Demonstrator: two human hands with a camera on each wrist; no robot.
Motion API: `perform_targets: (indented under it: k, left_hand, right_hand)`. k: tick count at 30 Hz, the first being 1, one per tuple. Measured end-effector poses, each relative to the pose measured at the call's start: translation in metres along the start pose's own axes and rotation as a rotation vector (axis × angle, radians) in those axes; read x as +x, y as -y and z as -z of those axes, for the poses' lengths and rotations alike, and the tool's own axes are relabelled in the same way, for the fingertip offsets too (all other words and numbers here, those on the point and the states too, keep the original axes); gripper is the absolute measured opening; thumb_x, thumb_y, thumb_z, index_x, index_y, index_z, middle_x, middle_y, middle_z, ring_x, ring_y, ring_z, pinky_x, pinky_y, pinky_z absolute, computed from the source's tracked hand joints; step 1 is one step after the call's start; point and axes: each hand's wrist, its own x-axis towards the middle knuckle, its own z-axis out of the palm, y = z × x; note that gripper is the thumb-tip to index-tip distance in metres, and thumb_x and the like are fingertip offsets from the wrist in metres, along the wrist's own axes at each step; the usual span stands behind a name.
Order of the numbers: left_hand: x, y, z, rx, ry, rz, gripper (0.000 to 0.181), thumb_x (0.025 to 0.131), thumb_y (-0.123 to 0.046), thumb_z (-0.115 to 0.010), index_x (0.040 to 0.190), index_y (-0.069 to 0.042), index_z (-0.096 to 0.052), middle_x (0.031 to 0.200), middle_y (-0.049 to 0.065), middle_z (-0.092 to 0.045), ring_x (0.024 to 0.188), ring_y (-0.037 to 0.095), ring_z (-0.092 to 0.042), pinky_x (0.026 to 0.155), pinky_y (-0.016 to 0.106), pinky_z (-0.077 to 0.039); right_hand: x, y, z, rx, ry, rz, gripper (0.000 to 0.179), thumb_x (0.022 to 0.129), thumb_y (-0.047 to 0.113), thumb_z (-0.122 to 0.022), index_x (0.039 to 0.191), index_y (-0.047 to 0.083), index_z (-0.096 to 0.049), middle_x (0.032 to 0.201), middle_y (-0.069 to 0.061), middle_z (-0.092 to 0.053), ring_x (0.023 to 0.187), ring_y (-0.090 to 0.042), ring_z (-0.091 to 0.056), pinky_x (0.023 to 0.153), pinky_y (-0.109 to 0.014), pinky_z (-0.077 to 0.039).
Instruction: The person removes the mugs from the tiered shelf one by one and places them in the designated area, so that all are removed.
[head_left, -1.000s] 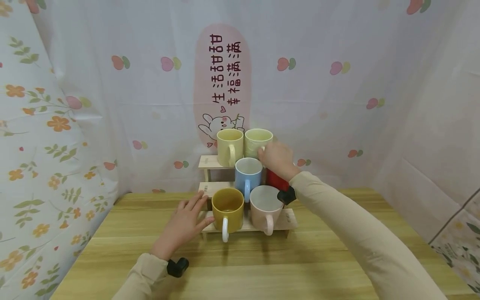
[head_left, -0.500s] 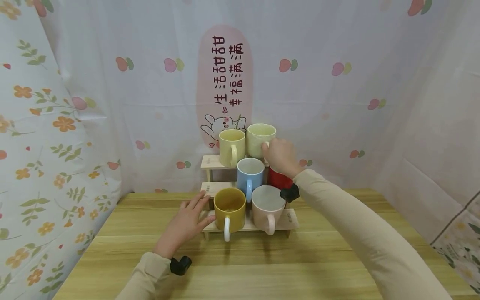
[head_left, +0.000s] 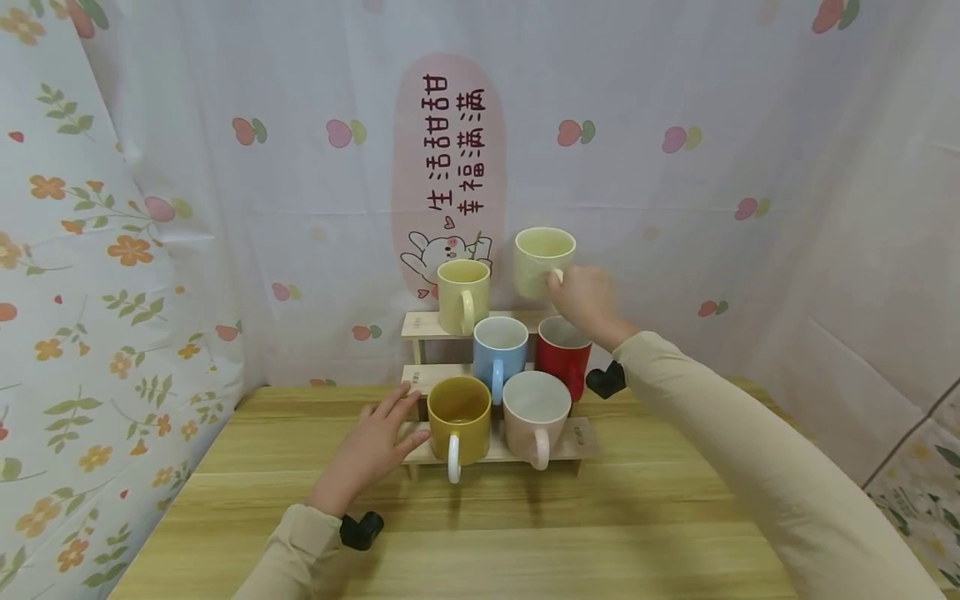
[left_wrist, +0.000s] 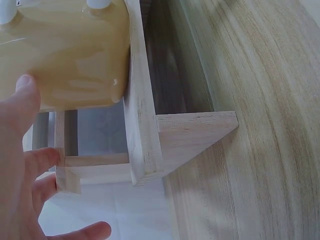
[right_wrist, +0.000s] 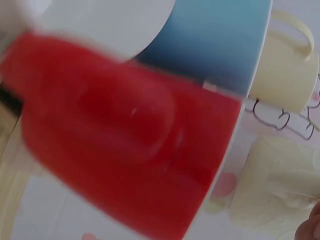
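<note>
My right hand (head_left: 588, 302) grips the handle of a pale green mug (head_left: 542, 260), raised above the top step of a wooden tiered rack (head_left: 420, 323). In the right wrist view that pale green mug (right_wrist: 277, 187) shows at the right, fingertips on its handle. Below the hand stands a red mug (head_left: 562, 358) on the middle step. My left hand (head_left: 372, 450) has its fingers spread at the rack's left side, beside a mustard mug (head_left: 459, 425) with a white handle. In the left wrist view, the thumb (left_wrist: 25, 92) is right at the mustard mug's wall.
A pale yellow mug (head_left: 462, 296) stands on the top step and a light blue mug (head_left: 500, 346) on the middle one. A pink mug (head_left: 536, 412) sits on the bottom step. The rack is on a wooden table (head_left: 480, 542), before a printed curtain (head_left: 645, 183).
My right hand has lifted the pale green mug off the top step, up and to the right, uncovering more of the red mug. The left hand stays nearly in place.
</note>
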Motion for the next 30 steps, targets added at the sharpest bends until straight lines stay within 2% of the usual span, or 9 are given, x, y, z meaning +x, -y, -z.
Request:
perform_targets:
  k: [5,9,12,14,17,21,23,28,30]
  left_hand:
    - [0.000,0.000,0.001,-0.005,-0.001,-0.004,0.067,0.093,-0.047,-0.055,0.146,-0.009,-0.040,0.155,0.012,-0.029,0.124,0.053,-0.040,0.093,0.061,-0.042]
    - [0.000,0.000,0.001,-0.001,-0.002,-0.005,0.066,0.094,-0.047,-0.055,0.146,-0.009,-0.040,0.155,0.011,-0.029,0.123,0.053,-0.041,0.093,0.061,-0.042]
    - [0.001,0.000,0.000,0.004,0.006,-0.003,0.066,0.094,-0.047,-0.055,0.146,-0.010,-0.040,0.156,0.011,-0.029,0.124,0.053,-0.041,0.093,0.061,-0.041]
    - [0.001,0.000,-0.001,0.008,0.012,0.002,0.066,0.094,-0.047,-0.054,0.147,-0.011,-0.040,0.156,0.010,-0.028,0.123,0.053,-0.041,0.092,0.062,-0.042]
    - [0.001,0.000,-0.001,0.014,0.012,0.001,0.066,0.094,-0.047,-0.054,0.146,-0.010,-0.040,0.156,0.011,-0.028,0.123,0.053,-0.041,0.092,0.062,-0.042]
    - [0.001,-0.001,-0.001,0.009,0.008,-0.001,0.065,0.094,-0.045,-0.054,0.146,-0.009,-0.040,0.155,0.012,-0.029,0.125,0.053,-0.041,0.096,0.062,-0.039]
    - [0.002,-0.001,-0.001,0.011,0.006,-0.002,0.065,0.094,-0.045,-0.054,0.145,-0.008,-0.041,0.155,0.012,-0.029,0.125,0.052,-0.041,0.097,0.062,-0.038]
    - [0.003,-0.003,-0.001,0.010,0.004,0.000,0.065,0.094,-0.046,-0.055,0.145,-0.008,-0.041,0.155,0.012,-0.030,0.126,0.052,-0.041,0.099,0.062,-0.036]
    - [0.003,-0.004,-0.001,0.009,-0.002,-0.004,0.064,0.094,-0.045,-0.055,0.145,-0.008,-0.041,0.154,0.013,-0.030,0.126,0.051,-0.041,0.100,0.062,-0.035]
  right_hand:
    - [-0.003,-0.018,0.006,-0.002,-0.025,-0.001,0.047,0.096,0.025,-0.040,0.051,0.009,-0.042,0.050,-0.009,-0.046,0.050,-0.027,-0.048,0.047,-0.033,-0.036]
    - [-0.009,-0.035,0.009,0.008,0.030,-0.032,0.048,0.098,0.029,-0.035,0.057,0.008,-0.049,0.052,-0.011,-0.059,0.043,-0.022,-0.059,0.045,-0.031,-0.040]
    - [-0.015,-0.049,0.009,-0.001,0.041,-0.031,0.050,0.099,0.031,-0.034,0.059,0.008,-0.054,0.053,-0.008,-0.064,0.049,-0.023,-0.064,0.046,-0.031,-0.039]
    - [-0.020,-0.058,0.007,-0.013,0.012,-0.011,0.051,0.099,0.030,-0.035,0.056,0.008,-0.054,0.054,-0.006,-0.066,0.055,-0.026,-0.063,0.046,-0.032,-0.036]
    - [-0.026,-0.071,0.001,-0.047,-0.051,0.015,0.053,0.098,0.028,-0.038,0.050,0.009,-0.051,0.055,-0.005,-0.068,0.053,-0.029,-0.057,0.044,-0.032,-0.032]
    - [-0.034,-0.086,-0.006,-0.080,-0.090,0.021,0.055,0.097,0.028,-0.038,0.047,0.009,-0.048,0.050,-0.006,-0.061,0.046,-0.025,-0.043,0.042,-0.032,-0.027]
    - [-0.038,-0.092,-0.010,-0.091,-0.104,0.028,0.055,0.097,0.028,-0.038,0.045,0.010,-0.045,0.044,-0.006,-0.051,0.045,-0.023,-0.038,0.042,-0.031,-0.025]
    - [-0.044,-0.106,-0.017,-0.117,-0.119,0.049,0.052,0.096,0.027,-0.038,0.046,0.013,-0.033,0.042,-0.001,-0.032,0.043,-0.020,-0.033,0.041,-0.031,-0.023]
    - [-0.047,-0.109,-0.019,-0.120,-0.105,0.053,0.051,0.096,0.027,-0.038,0.047,0.014,-0.031,0.043,0.000,-0.031,0.044,-0.020,-0.032,0.041,-0.031,-0.023]
